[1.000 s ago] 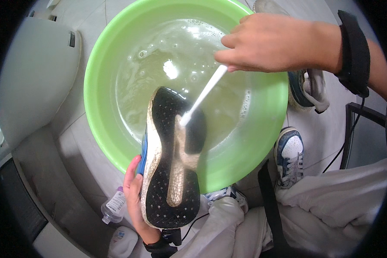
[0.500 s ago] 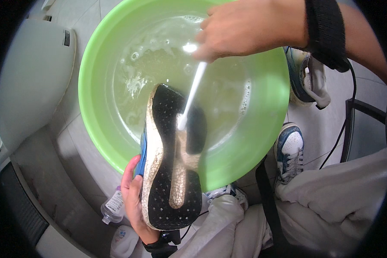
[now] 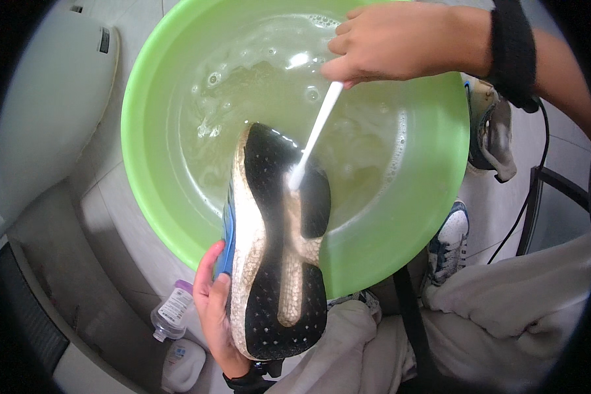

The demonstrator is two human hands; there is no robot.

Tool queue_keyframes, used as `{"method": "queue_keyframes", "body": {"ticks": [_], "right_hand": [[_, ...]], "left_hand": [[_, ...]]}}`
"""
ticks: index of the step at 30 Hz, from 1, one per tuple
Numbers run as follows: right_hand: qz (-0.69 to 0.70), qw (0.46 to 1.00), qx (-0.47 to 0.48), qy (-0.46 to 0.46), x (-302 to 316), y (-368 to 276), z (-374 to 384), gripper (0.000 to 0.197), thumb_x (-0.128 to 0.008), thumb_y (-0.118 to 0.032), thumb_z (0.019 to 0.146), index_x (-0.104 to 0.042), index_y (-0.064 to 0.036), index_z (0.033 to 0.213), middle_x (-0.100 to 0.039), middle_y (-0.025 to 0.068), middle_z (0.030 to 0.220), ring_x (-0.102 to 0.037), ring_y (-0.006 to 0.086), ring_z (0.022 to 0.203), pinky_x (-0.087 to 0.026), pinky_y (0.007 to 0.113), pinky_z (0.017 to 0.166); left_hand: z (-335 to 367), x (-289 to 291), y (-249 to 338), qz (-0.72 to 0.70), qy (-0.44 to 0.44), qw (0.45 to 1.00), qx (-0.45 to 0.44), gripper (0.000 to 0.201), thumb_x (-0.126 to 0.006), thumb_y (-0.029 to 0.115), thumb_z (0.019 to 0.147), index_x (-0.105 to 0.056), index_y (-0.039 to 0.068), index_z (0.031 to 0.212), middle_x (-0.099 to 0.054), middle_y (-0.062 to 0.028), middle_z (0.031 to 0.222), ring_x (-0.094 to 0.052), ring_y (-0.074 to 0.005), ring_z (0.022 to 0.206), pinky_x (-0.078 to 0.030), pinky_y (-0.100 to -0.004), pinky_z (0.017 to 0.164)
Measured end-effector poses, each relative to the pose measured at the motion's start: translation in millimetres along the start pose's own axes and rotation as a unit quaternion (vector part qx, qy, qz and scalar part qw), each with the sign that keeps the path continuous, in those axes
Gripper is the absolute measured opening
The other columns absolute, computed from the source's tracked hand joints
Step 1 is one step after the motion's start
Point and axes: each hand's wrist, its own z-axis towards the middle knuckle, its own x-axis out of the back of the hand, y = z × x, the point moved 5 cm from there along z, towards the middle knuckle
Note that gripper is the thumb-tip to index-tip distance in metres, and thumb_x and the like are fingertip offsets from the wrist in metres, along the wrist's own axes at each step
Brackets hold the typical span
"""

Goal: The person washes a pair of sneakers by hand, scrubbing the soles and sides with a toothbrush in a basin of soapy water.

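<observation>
My left hand point(image 3: 215, 315) grips the side of a shoe point(image 3: 285, 305), its black and pale cracked sole turned up. Blue shows along the shoe's left side, and its toe points away over the water. My right hand point(image 3: 407, 43) is closed on a thin white-handled brush point(image 3: 320, 125). The brush slants down to the front half of the sole, near the pale middle strip; its bristles are blurred. Beneath both hands is a large green basin point(image 3: 144, 151) of cloudy, soapy water.
At the lower left lie a clear bottle with a purple end point(image 3: 172, 312) and a white bottle point(image 3: 184, 364). A white curved fixture point(image 3: 59, 105) stands at left. Another shoe point(image 3: 489, 131) rests right of the basin, near a black cable point(image 3: 528, 190) and my own shod foot point(image 3: 450, 243).
The shoe, both hands and the basin's right rim appear farther right in the picture. My right hand has shifted right with the brush, whose head still meets the front of the sole.
</observation>
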Motion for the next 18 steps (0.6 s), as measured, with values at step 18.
{"method": "queue_keyframes", "body": {"ticks": [18], "right_hand": [[0.009,0.999,0.033,0.012,22.2,-18.4,-16.5,0.03,-0.033,-0.025,0.091,-0.047,-0.0013,0.082,-0.053,0.0144,0.071,-0.054,0.0284,0.066,-0.044,0.038,0.063]], "left_hand": [[-1.7,-8.4,2.3,-0.035,-0.027,0.999,0.004,0.046,-0.043,0.018,0.087,-0.031,-0.007,0.123,-0.053,-0.0207,0.104,-0.058,-0.0222,0.086,-0.05,-0.0305,0.076]]}}
